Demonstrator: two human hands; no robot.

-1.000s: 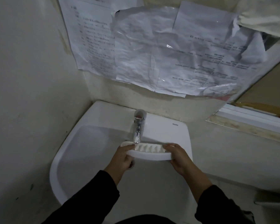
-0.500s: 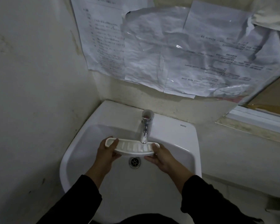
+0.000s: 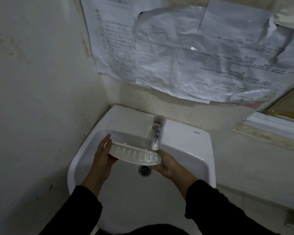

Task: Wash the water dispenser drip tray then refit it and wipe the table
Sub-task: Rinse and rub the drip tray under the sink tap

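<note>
The white slotted drip tray (image 3: pixel 134 154) hangs over the bowl of a white sink (image 3: pixel 185 150), tilted with its slotted top facing me. My left hand (image 3: pixel 104 154) holds its left end, fingers straight up behind it and thumb under. My right hand (image 3: pixel 166 164) grips its right end from below. The chrome tap (image 3: pixel 156 136) stands just above the tray's right end. I see no water running. The drain (image 3: pixel 144 170) shows right under the tray.
The sink sits in a corner, with a stained wall on the left and crumpled papers (image 3: pixel 193 53) taped to the wall behind. A ledge and window frame (image 3: pixel 270 126) run along the right.
Both hands carried the tray left and down into the bowl, from in front of the tap's spout to below it, and tilted it toward me.
</note>
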